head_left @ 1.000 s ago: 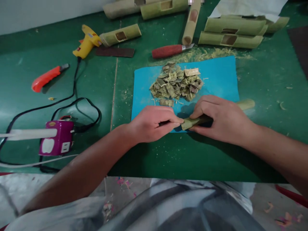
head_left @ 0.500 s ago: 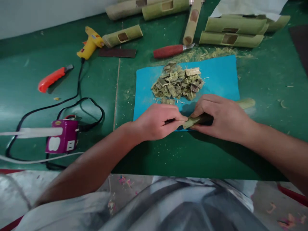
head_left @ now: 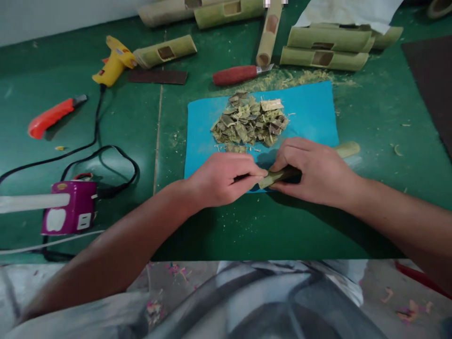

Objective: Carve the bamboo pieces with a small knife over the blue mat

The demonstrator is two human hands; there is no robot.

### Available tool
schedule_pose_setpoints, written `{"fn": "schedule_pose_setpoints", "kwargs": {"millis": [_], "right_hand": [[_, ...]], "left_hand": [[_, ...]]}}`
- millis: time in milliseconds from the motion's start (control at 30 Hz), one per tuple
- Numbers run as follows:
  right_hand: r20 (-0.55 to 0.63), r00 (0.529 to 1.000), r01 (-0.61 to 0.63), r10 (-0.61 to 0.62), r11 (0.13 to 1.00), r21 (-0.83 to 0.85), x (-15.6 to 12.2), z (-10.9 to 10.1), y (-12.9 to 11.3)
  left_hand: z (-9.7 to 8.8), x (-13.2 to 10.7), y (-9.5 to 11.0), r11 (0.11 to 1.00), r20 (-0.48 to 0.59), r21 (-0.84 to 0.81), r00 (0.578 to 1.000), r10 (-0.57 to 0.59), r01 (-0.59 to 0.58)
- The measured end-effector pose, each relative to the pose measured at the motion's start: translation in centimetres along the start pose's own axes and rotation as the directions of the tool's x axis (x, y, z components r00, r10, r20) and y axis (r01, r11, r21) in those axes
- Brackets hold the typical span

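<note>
Right hand clamped a bamboo piece over the near edge of the blue sheet. Left hand was pinched closed at the piece's left end, contents unclear.

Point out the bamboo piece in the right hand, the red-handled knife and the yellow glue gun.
Bamboo piece (head_left: 269,179): head view, on its end at picture left.
Red-handled knife (head_left: 235,75): head view, on the handle.
Yellow glue gun (head_left: 117,62): head view, on the body.
</note>
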State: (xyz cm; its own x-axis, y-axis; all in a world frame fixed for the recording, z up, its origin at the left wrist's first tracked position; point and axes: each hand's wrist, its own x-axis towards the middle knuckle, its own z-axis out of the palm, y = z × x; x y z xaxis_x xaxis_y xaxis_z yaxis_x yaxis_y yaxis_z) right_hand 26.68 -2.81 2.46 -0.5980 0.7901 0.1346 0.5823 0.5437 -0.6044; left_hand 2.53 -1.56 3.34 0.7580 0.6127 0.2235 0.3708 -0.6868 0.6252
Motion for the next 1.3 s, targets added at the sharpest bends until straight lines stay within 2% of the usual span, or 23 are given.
{"fn": "schedule_pose_setpoints", "kwargs": {"millis": [200,433,600,767,1000,1100,1167,1233,1300], "right_hand": [[0.004,1.000,0.001,-0.001,1.000,-0.003,0.0,-0.1,-0.1],[-0.005,1.000,0.028,-0.028,0.999,0.017,0.0,0.0,0.2],[0.011,0.999,0.032,-0.033,0.999,0.019,0.1,-0.1,0.2],[0.019,0.999,0.028,-0.029,0.999,0.021,0.3,-0.2,0.2],[-0.001,0.999,0.048,-0.048,0.999,0.012,0.3,-0.1,0.5],[-0.012,0.998,0.056,-0.057,0.998,-0.009,0.1,-0.1,0.5],[-0.017,0.998,0.066,-0.066,0.997,-0.027,0.0,0.0,0.5],[-0.022,0.996,0.080,-0.081,0.996,-0.042,-0.2,0.0,0.3],[-0.021,0.995,0.099,-0.100,0.993,-0.058,-0.4,-0.1,0.1]], "left_hand": [[-0.3,-0.5,0.1,0.999,0.028,0.023,0.999,0.028,-0.029],[-0.2,-0.8,-0.2,0.984,0.076,0.144,0.993,0.093,-0.103],[0.0,-0.7,-0.2,0.951,0.022,0.252,0.983,0.180,-0.180],[0.1,-0.6,0.0,0.946,0.035,0.254,0.979,0.199,-0.201],[0.3,-0.5,-0.1,0.960,-0.005,0.242,0.989,0.148,-0.142],[0.3,-0.4,0.1,0.990,-0.145,0.141,0.989,0.032,-0.011],[0.3,-0.4,0.5,0.990,-0.242,0.102,0.967,-0.076,0.103],[0.3,-0.6,0.8,0.980,-0.275,0.093,0.950,-0.144,0.176],[0.4,-0.7,1.0,0.976,-0.275,0.100,0.948,-0.160,0.194]]}}
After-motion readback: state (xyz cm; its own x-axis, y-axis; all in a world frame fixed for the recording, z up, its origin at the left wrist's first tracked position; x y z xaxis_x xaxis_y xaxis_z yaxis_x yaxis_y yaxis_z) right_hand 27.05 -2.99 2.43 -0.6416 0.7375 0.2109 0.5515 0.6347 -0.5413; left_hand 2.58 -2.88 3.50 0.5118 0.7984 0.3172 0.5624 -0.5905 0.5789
